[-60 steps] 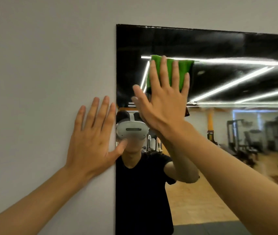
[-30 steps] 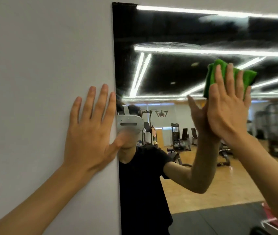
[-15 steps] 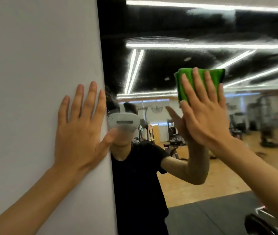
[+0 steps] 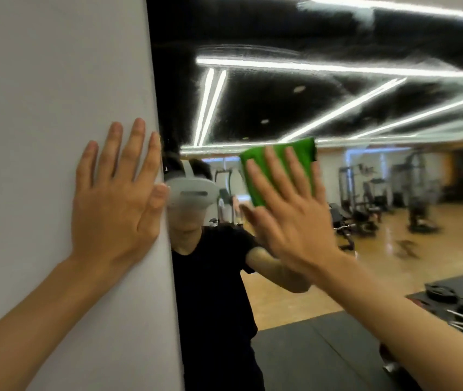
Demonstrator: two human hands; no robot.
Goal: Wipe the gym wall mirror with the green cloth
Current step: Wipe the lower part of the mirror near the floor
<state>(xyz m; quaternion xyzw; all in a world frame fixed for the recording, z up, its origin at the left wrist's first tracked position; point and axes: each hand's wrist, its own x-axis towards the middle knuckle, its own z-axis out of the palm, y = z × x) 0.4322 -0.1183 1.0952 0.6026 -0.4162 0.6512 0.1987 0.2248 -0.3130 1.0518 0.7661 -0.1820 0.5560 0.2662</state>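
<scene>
The wall mirror [image 4: 323, 103] fills the right two thirds of the view and shows faint wipe streaks near its top. A folded green cloth [image 4: 303, 158] lies flat against the glass at mid height. My right hand [image 4: 289, 215] presses it there with straight, spread fingers; the palm hides the cloth's lower part. My left hand [image 4: 117, 198] rests flat on the white wall [image 4: 55, 80], its thumb reaching the mirror's left edge.
The glass reflects a person in a black shirt [image 4: 213, 292], ceiling light strips and gym machines [image 4: 365, 193] on a wooden floor. Dark mats and weight plates [image 4: 444, 294] show in the reflection at lower right.
My right hand has slid the cloth back leftward and downward across the glass after sweeping right. My left hand stays planted on the wall. The view has shifted right.
</scene>
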